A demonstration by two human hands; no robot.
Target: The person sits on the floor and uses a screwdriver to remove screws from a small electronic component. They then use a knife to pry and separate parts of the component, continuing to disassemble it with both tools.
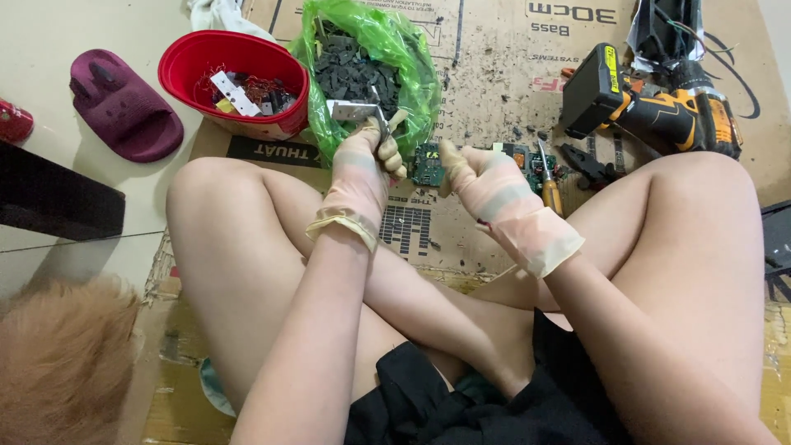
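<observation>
I sit cross-legged on flattened cardboard (486, 74) with thin beige gloves on both hands. My left hand (362, 169) grips a tool with pale handles whose tip holds a small silver metal bracket (350, 110) over the green plastic bag (412, 58). My right hand (486, 185) is closed on the edge of a green circuit board (428, 165) held between the two hands. A second circuit board (519, 156) lies on the cardboard just behind the right hand.
A red bowl (194, 62) with copper wire and metal bits stands at the left of the green bag, which holds dark scraps. A yellow-black cordless drill (659, 107), black pliers (589, 165) and a screwdriver (549, 185) lie at the right. A maroon slipper (124, 107) is far left.
</observation>
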